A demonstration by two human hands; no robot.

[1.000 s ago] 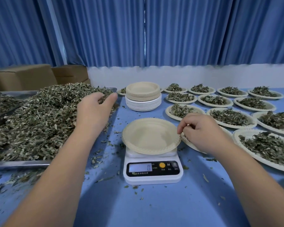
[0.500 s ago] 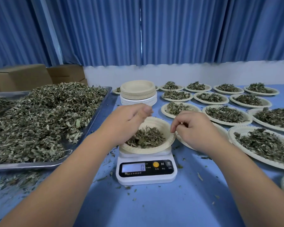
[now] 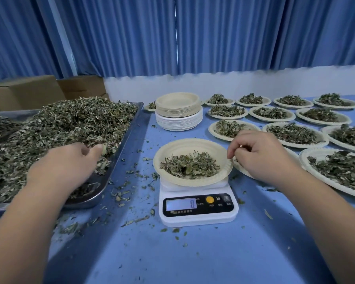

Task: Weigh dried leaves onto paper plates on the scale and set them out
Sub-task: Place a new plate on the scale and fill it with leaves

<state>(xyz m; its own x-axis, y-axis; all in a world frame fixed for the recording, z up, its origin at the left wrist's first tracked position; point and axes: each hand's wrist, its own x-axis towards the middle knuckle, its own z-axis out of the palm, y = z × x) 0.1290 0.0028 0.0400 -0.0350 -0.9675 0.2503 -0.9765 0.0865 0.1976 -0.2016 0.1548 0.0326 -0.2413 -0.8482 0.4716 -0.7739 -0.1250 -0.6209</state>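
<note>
With one handful now in the paper plate (image 3: 164,152) on the scale (image 3: 199,219), the left hand (image 3: 70,162) had returned to the tray (image 3: 103,187) at left, fingers curling round more dried leaves (image 3: 59,124), so the portion seemed short. The right hand (image 3: 258,152) hovered curled beside the plate's right rim; whether it pinched anything was unclear.

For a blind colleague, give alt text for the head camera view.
A paper plate holding dried leaves sits on a white scale. The left hand grips leaves in a heaped metal tray; the right hand, fingers curled, is beside the plate.
</note>
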